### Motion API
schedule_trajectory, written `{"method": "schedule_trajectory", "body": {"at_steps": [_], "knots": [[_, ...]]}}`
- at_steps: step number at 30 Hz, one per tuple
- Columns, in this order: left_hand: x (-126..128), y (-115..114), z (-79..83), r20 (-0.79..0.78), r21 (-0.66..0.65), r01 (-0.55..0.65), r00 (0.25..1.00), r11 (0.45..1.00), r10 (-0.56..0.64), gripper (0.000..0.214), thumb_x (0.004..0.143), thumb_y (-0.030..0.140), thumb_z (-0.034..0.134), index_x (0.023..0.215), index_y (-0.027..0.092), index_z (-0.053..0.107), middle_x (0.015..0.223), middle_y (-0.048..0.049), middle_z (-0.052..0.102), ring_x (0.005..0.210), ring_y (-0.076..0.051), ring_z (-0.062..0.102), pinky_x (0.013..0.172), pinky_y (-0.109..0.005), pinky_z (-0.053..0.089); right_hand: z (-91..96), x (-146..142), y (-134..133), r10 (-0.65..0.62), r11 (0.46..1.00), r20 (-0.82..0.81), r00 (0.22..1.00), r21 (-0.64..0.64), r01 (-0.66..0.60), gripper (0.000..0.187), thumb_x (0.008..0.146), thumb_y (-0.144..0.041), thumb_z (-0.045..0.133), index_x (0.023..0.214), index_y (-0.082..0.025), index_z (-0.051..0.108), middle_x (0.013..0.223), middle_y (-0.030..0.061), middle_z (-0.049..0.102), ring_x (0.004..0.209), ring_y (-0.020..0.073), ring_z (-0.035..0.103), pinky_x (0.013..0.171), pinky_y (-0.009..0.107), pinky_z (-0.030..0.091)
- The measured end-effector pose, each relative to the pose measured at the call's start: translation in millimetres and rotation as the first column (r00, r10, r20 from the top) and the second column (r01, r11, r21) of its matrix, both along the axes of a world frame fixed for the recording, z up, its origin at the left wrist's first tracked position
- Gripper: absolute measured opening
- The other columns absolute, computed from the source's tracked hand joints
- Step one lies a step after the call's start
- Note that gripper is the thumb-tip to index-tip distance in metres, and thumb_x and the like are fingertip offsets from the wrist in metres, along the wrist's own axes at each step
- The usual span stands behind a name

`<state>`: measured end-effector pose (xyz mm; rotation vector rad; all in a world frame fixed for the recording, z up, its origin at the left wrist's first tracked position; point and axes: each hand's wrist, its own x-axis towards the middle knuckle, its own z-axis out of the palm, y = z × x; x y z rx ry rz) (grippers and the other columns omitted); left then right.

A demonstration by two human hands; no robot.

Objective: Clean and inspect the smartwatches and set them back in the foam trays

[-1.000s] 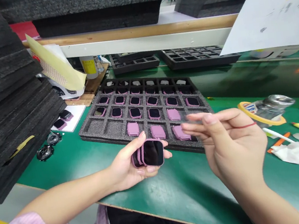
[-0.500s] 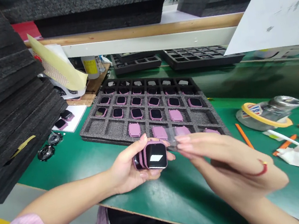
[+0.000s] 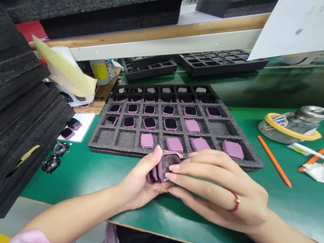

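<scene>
- Right hand [image 3: 220, 191] moved left onto front watch [image 3: 168, 162], fingertips touching it; can't tell if pinching anything.
- Left hand [image 3: 138, 177] grips watch stack [image 3: 155, 174] near tray [image 3: 114, 150]; uneven right-hand push could slide it loose.

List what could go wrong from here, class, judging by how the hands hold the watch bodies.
The left hand holds several watch bodies bunched together, so one might slip from its grip onto the green table.

The right hand has its fingertips at the front screen, which could get smudged.
</scene>
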<state>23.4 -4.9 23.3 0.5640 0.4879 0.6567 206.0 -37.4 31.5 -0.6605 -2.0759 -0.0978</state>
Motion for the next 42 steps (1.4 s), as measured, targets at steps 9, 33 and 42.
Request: {"method": "schedule_trajectory", "body": {"at_steps": [9, 33, 42], "knots": [[3.2, -2.5, -4.9, -0.084, 0.076, -0.002, 0.996, 0.997, 0.008, 0.059, 0.074, 0.069, 0.078, 0.080, 0.013, 0.063, 0.049, 0.0081, 0.042, 0.040, -0.002, 0.024, 0.040, -0.018, 0.017, -4.1, -6.0, -0.7, -0.082, 0.921, -0.152, 0.985, -0.389, 0.017, 0.048, 0.082, -0.027, 0.082, 0.126, -0.023, 0.062, 0.097, 0.0043, 0.071, 0.086, 0.0199, 0.065, 0.077, 0.035, 0.057], [-2.1, 3.8, -1.4, -0.061, -0.230, -0.155, 0.988, 0.961, 0.144, 0.017, 0.077, 0.017, 0.079, 0.087, 0.010, 0.067, 0.097, -0.0184, 0.077, 0.050, -0.004, 0.055, 0.041, -0.011, 0.031, -23.1, 98.0, 68.2, -0.598, 0.736, 0.123, 0.792, -0.306, 0.604, 0.040, 0.089, -0.049, 0.065, 0.116, -0.021, 0.071, 0.113, 0.0171, 0.073, 0.106, 0.0376, 0.070, 0.094, 0.060, 0.055], [0.7, -1.6, -0.2, -0.137, 0.073, -0.058, 0.988, 0.996, 0.067, 0.042, 0.078, 0.052, 0.080, 0.087, 0.012, 0.071, 0.076, -0.0056, 0.072, 0.040, -0.001, 0.040, 0.042, -0.017, 0.023, -16.2, 84.9, 56.8, -0.603, 0.744, -0.049, 0.796, -0.395, 0.539, 0.022, 0.096, -0.035, 0.058, 0.108, -0.024, 0.073, 0.113, 0.0099, 0.076, 0.112, 0.0287, 0.070, 0.101, 0.049, 0.055]]}}
